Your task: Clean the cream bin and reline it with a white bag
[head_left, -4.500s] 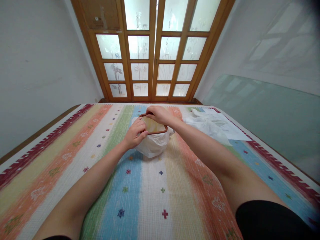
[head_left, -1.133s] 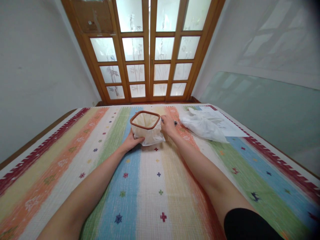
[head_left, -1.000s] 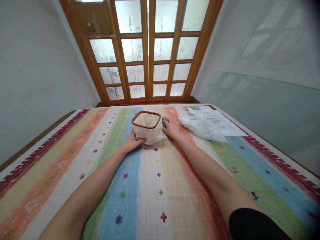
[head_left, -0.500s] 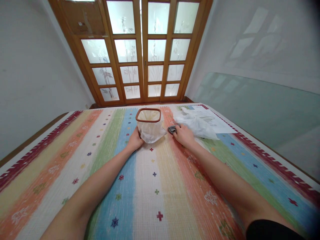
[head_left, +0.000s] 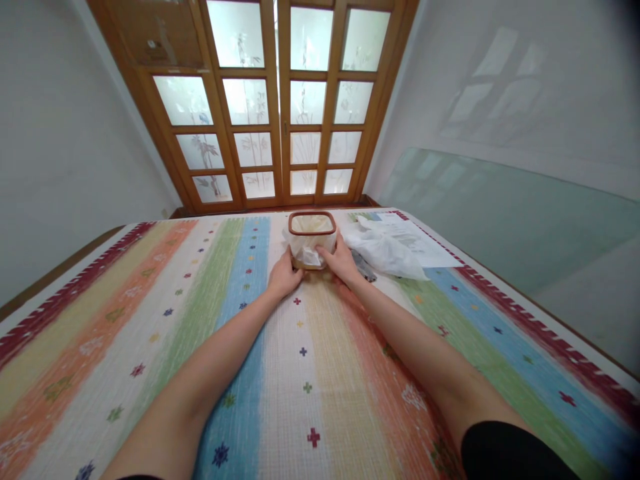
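Observation:
A small waste bin (head_left: 313, 233) with a brown rim stands near the far edge of the table, a thin whitish plastic liner draped down its outside. My left hand (head_left: 285, 275) grips the bin low on its left side, thumb toward the front and most fingers hidden behind. On the right side, my right hand (head_left: 342, 260) holds the bin through the liner, its thumb pressed on the front. Just right of my right wrist, a crumpled dark grey cloth (head_left: 364, 268) lies on the tablecloth, partly covered by the hand.
Beyond the grey cloth lie a crumpled white plastic bag (head_left: 385, 247) and white paper sheets (head_left: 435, 248). A striped tablecloth (head_left: 280, 373) covers the table. Wooden doors with frosted panes (head_left: 306, 148) stand behind, and a pale green glass panel (head_left: 480, 200) leans along the right wall.
My right hand has let go of the grey cloth and moved left onto the bin. The bin has shifted slightly right and turned, and its liner sits closer to its sides.

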A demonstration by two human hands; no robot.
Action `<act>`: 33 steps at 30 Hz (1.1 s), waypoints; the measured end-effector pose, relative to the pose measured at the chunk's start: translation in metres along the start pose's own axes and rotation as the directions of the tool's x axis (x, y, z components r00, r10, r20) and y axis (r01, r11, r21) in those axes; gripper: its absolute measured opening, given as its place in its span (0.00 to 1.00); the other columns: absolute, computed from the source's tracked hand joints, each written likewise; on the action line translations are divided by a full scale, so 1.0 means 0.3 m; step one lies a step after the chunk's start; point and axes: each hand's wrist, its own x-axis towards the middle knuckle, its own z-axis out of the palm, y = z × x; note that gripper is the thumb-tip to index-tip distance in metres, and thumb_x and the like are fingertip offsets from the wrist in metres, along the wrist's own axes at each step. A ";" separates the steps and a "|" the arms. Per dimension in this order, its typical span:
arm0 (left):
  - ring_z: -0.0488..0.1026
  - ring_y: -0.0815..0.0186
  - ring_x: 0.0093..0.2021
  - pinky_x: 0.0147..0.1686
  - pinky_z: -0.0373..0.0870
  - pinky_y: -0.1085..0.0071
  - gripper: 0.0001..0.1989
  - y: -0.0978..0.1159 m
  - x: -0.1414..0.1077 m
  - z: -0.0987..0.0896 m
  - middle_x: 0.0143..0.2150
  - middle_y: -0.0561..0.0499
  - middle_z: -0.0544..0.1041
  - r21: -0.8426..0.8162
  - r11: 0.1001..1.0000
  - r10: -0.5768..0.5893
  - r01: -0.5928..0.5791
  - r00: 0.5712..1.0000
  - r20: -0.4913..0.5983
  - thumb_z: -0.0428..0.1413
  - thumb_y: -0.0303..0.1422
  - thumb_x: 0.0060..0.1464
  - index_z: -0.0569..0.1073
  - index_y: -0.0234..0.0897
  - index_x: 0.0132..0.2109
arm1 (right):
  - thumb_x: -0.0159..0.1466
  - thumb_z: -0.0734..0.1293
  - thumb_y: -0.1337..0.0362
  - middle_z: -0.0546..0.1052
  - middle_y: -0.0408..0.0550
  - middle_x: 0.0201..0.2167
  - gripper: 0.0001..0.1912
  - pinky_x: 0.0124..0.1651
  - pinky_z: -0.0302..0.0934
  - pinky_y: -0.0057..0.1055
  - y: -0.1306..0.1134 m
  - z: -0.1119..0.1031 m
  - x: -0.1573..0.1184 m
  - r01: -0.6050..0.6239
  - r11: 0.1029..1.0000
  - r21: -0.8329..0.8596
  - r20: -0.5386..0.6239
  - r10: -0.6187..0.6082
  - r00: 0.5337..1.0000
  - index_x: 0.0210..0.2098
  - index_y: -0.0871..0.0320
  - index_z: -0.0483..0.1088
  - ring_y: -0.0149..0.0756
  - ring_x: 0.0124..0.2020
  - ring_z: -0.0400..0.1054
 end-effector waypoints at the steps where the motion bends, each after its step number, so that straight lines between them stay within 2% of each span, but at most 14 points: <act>1: 0.74 0.44 0.61 0.61 0.69 0.50 0.45 -0.005 0.004 0.005 0.66 0.33 0.73 0.030 1.000 0.004 -0.004 1.000 -0.002 0.58 0.37 0.59 0.49 0.33 0.77 | 0.65 0.69 0.49 0.74 0.60 0.62 0.39 0.63 0.64 0.50 0.014 -0.006 0.006 -0.021 0.999 -0.031 0.000 0.021 1.000 0.70 0.57 0.59 0.52 0.60 0.71; 4: 0.76 0.43 0.60 0.60 0.69 0.51 0.46 -0.014 0.019 0.019 0.64 0.33 0.75 0.128 0.991 0.026 -0.026 1.000 0.004 0.58 0.37 0.58 0.49 0.32 0.78 | 0.66 0.68 0.51 0.79 0.59 0.54 0.32 0.55 0.67 0.45 0.049 -0.036 0.007 -0.032 0.984 -0.178 0.039 0.039 0.998 0.65 0.58 0.63 0.52 0.51 0.75; 7: 0.77 0.43 0.57 0.58 0.69 0.52 0.44 -0.010 0.042 0.031 0.59 0.33 0.78 0.187 0.982 0.019 -0.021 1.000 0.015 0.57 0.37 0.58 0.51 0.32 0.77 | 0.65 0.68 0.53 0.81 0.58 0.47 0.29 0.51 0.66 0.41 0.061 -0.063 -0.010 -0.020 0.933 -0.359 0.074 0.050 0.996 0.62 0.59 0.66 0.51 0.45 0.75; 10: 0.78 0.43 0.56 0.56 0.69 0.52 0.42 -0.001 0.063 0.038 0.56 0.32 0.79 0.215 0.976 0.028 -0.035 0.999 0.036 0.57 0.37 0.58 0.53 0.31 0.76 | 0.65 0.68 0.54 0.80 0.58 0.45 0.24 0.49 0.64 0.40 0.055 -0.078 -0.024 -0.035 0.877 -0.479 -0.033 0.021 0.999 0.57 0.60 0.68 0.50 0.44 0.73; 13: 0.77 0.43 0.55 0.57 0.69 0.51 0.35 0.004 0.074 0.041 0.54 0.31 0.80 0.246 0.966 0.059 -0.075 0.996 0.070 0.57 0.37 0.59 0.62 0.29 0.70 | 0.68 0.65 0.56 0.78 0.57 0.43 0.15 0.47 0.63 0.38 0.041 -0.089 -0.031 -0.018 0.880 -0.474 -0.158 -0.065 0.985 0.48 0.59 0.70 0.47 0.42 0.71; 14: 0.77 0.43 0.55 0.57 0.69 0.51 0.32 0.003 0.076 0.041 0.54 0.31 0.80 0.257 0.963 0.062 -0.080 0.995 0.078 0.57 0.37 0.59 0.65 0.29 0.67 | 0.69 0.64 0.56 0.78 0.55 0.40 0.12 0.46 0.62 0.37 0.036 -0.091 -0.035 0.017 0.892 -0.451 -0.138 -0.089 0.986 0.45 0.58 0.71 0.45 0.40 0.70; 16: 0.77 0.44 0.55 0.58 0.69 0.52 0.27 -0.002 0.079 0.041 0.53 0.32 0.80 0.259 0.963 0.053 -0.074 0.995 0.084 0.58 0.38 0.58 0.70 0.31 0.62 | 0.70 0.63 0.57 0.78 0.50 0.35 0.11 0.43 0.61 0.35 0.024 -0.087 -0.046 0.137 0.913 -0.384 0.014 -0.142 0.990 0.41 0.56 0.72 0.42 0.36 0.69; 18: 0.77 0.44 0.56 0.58 0.69 0.53 0.23 -0.009 0.084 0.040 0.53 0.34 0.80 0.234 0.971 0.036 -0.056 0.995 0.089 0.60 0.38 0.57 0.75 0.33 0.57 | 0.71 0.63 0.57 0.78 0.48 0.35 0.11 0.43 0.62 0.34 0.012 -0.071 -0.058 0.266 0.919 -0.291 0.216 -0.208 0.954 0.41 0.56 0.74 0.40 0.35 0.70; 20: 0.77 0.44 0.55 0.59 0.70 0.53 0.17 -0.019 0.090 0.039 0.51 0.35 0.81 0.201 0.979 0.022 -0.041 0.995 0.098 0.60 0.38 0.57 0.78 0.34 0.50 | 0.71 0.65 0.59 0.80 0.50 0.41 0.10 0.47 0.63 0.35 0.004 -0.044 -0.063 0.349 0.915 -0.201 0.341 -0.269 0.901 0.46 0.56 0.76 0.41 0.40 0.72; 22: 0.78 0.45 0.54 0.59 0.71 0.53 0.14 -0.029 0.096 0.038 0.49 0.36 0.82 0.174 0.984 0.016 -0.033 0.995 0.097 0.58 0.38 0.59 0.79 0.35 0.47 | 0.71 0.66 0.60 0.80 0.52 0.47 0.14 0.51 0.64 0.37 0.003 -0.012 -0.055 0.364 0.920 -0.142 0.374 -0.291 0.881 0.53 0.56 0.76 0.42 0.46 0.73; 24: 0.78 0.46 0.55 0.60 0.71 0.53 0.15 -0.041 0.098 0.036 0.51 0.35 0.82 0.146 0.989 0.008 -0.018 0.998 0.067 0.56 0.36 0.61 0.79 0.33 0.50 | 0.71 0.66 0.61 0.80 0.54 0.50 0.17 0.53 0.65 0.37 0.011 0.016 -0.035 0.328 0.937 -0.122 0.368 -0.264 0.892 0.57 0.57 0.74 0.43 0.49 0.74; 28: 0.76 0.49 0.61 0.63 0.70 0.53 0.21 -0.068 0.080 0.025 0.61 0.35 0.78 0.082 0.996 -0.028 0.029 0.999 -0.016 0.52 0.32 0.63 0.73 0.33 0.61 | 0.70 0.68 0.61 0.81 0.53 0.47 0.21 0.51 0.66 0.35 0.044 0.045 0.016 0.236 0.954 -0.185 0.360 -0.157 0.919 0.61 0.59 0.72 0.40 0.45 0.75; 31: 0.76 0.53 0.61 0.64 0.70 0.53 0.28 -0.088 0.050 0.005 0.62 0.39 0.78 -0.014 0.999 -0.043 0.043 0.998 -0.045 0.53 0.31 0.62 0.66 0.36 0.68 | 0.70 0.69 0.61 0.82 0.54 0.47 0.21 0.51 0.66 0.35 0.054 0.055 0.033 0.223 0.936 -0.273 0.374 -0.110 0.921 0.60 0.58 0.73 0.42 0.45 0.76; 33: 0.76 0.53 0.62 0.66 0.68 0.52 0.31 -0.100 0.030 -0.013 0.62 0.40 0.78 -0.079 0.996 -0.055 0.051 0.997 -0.053 0.55 0.31 0.61 0.64 0.37 0.71 | 0.70 0.68 0.62 0.82 0.54 0.47 0.16 0.51 0.66 0.35 0.038 0.068 0.029 0.245 0.923 -0.298 0.404 -0.111 0.908 0.55 0.58 0.77 0.43 0.46 0.76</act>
